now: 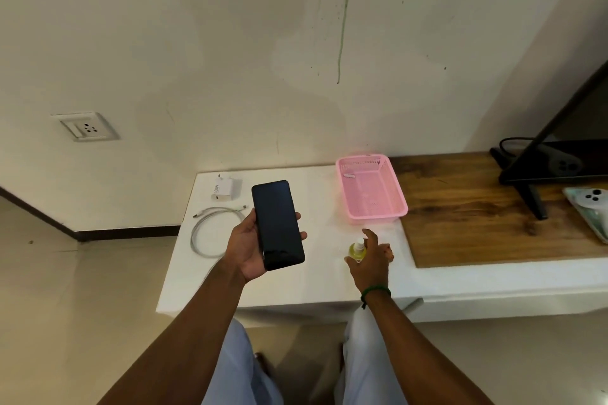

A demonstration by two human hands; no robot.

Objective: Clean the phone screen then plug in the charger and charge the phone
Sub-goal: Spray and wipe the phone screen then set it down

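My left hand (247, 249) holds a black phone (278, 223) above the white table (296, 286), its dark screen facing up. My right hand (371, 261) is wrapped around a small spray bottle (357, 250) of yellow liquid with a white nozzle, the index finger raised over the top. A white charger adapter (221, 189) lies at the table's far left. In front of it a white cable (214, 227) lies coiled. A white wall socket (86, 129) is on the wall to the left, above the floor.
A pink plastic basket (373, 207) stands behind my right hand with a small white item inside. A wooden board (487, 217) to the right carries a dark screen on a stand (552, 161) and another phone (590, 204). My knees are below the table edge.
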